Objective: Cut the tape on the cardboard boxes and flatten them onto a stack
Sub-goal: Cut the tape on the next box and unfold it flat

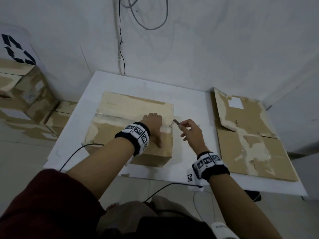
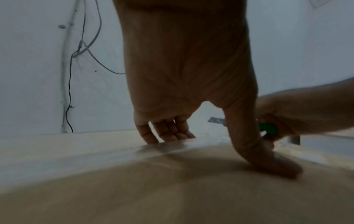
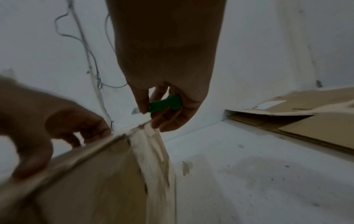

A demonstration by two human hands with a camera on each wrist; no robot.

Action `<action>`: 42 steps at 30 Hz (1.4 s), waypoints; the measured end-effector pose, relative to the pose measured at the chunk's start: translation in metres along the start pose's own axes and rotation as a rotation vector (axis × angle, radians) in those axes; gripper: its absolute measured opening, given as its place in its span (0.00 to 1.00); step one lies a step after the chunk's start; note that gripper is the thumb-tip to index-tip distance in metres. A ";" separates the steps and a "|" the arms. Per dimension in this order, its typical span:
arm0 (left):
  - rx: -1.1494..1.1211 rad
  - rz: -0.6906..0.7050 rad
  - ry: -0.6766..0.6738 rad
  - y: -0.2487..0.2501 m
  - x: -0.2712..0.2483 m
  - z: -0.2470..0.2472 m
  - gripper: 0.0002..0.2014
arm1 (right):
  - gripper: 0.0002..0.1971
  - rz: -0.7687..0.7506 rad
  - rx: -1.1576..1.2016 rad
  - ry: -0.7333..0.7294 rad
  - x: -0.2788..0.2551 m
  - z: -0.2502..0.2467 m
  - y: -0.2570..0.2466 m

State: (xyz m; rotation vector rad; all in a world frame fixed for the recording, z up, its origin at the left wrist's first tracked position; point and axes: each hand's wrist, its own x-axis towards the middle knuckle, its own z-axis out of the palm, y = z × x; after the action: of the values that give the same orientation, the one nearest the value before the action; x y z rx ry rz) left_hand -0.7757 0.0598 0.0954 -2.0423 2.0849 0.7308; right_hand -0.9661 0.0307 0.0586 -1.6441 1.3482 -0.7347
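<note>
A left hand (image 1: pixel 152 120) presses straight fingers on the taped cardboard box (image 1: pixel 120 116) mid-desk, while the right hand (image 1: pixel 190 131) pinches a green box cutter (image 3: pixel 164 104) just off the box's right edge; flattened boxes (image 1: pixel 250 135) lie at the desk's (image 1: pixel 189 100) right edge.

Dim white walls (image 1: pixel 215 40) — dangling cables (image 1: pixel 150 18) — white table (image 1: pixel 188 107), tiled floor (image 1: pixel 20 157)

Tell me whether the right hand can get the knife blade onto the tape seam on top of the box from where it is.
Probably yes. The right hand holds the knife just off the box edge where the tape seam ends; only the left hand lies across that end.
</note>
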 end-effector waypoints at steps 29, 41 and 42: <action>-0.135 0.133 0.200 -0.003 -0.020 0.018 0.38 | 0.07 -0.189 -0.540 -0.334 0.035 -0.009 -0.042; -0.195 0.201 0.169 -0.001 -0.016 0.015 0.35 | 0.07 0.144 -0.123 -0.299 0.010 -0.010 -0.008; -0.204 0.205 0.185 0.001 -0.016 0.012 0.36 | 0.07 0.137 -0.126 -0.289 0.010 -0.011 -0.006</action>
State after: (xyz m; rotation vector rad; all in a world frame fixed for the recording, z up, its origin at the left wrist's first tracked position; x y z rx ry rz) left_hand -0.7784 0.0790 0.0918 -2.0891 2.4441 0.8463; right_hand -0.9702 0.0183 0.0676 -1.6637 1.3024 -0.3229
